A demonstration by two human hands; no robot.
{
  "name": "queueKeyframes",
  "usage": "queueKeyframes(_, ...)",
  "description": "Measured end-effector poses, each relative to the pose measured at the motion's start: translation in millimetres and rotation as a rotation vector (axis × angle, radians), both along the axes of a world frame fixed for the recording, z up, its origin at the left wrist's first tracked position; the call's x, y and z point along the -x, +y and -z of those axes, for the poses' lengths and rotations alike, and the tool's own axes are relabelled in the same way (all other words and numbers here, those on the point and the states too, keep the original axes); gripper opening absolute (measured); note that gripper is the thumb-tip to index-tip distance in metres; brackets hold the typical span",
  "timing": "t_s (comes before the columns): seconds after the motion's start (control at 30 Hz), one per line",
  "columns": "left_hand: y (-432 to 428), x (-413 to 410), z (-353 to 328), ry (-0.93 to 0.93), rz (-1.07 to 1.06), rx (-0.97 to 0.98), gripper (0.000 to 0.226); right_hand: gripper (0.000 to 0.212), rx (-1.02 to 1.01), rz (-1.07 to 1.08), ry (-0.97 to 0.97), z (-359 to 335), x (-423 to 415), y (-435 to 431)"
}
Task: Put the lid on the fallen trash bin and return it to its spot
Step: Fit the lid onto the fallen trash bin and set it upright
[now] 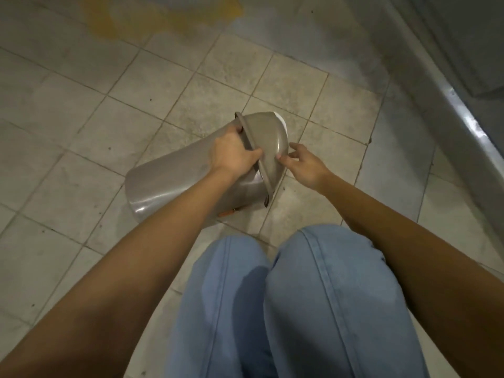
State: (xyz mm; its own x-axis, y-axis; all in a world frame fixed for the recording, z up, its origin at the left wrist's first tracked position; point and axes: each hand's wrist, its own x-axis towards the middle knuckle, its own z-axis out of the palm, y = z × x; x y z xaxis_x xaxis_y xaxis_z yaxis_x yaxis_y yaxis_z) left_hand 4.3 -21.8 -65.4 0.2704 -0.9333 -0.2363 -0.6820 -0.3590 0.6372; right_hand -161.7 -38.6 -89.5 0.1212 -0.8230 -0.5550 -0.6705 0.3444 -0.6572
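Covering the trash bin [174, 184] rim, left hand [231, 154] hides where lid [268, 143] seats.

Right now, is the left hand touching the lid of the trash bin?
Touching. The head view shows the left hand gripping the lid at its rim, where it meets the trash bin.

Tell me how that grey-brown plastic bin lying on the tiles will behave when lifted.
The grey-brown plastic trash bin looks smooth and glossy, so probably slippery. Rounded and on its side, it may roll. The domed lid sits askew under the left hand, so could slip off.
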Motion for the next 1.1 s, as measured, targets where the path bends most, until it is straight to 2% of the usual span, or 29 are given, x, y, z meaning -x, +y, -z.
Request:
queueKeyframes(0.27, -3.4, 9.9, 2.7, 0.119, -0.098, 0.015, 0.066, 0.066, -0.015, 0.014, -0.048, 1.3, -3.5, -5.3)
queueKeyframes(0.5, -6.7, 9.1, -0.2, 0.109, -0.135, -0.029, 0.067, 0.071, -0.03, 0.005, -0.081, 3.4, -2.7, -1.8)
queueKeyframes(0.67, -8.4, -1.7, -11.6, 0.149, -0.166, -0.03, 0.067, 0.056, -0.076, 0.078, -0.173, 3.9, 4.6, -2.6)
queueKeyframes(0.83, -12.3, -15.5, -36.0, 0.234, -0.238, 0.047, 0.061, 0.055, -0.101, 0.083, -0.085, 4.7, 13.2, -1.8)
queueKeyframes(1.1, -9.0, -28.9, -70.7, 0.532, -0.319, 0.094, 0.051, 0.063, -0.131, -0.011, 0.073, -4.4, 20.2, -7.3)
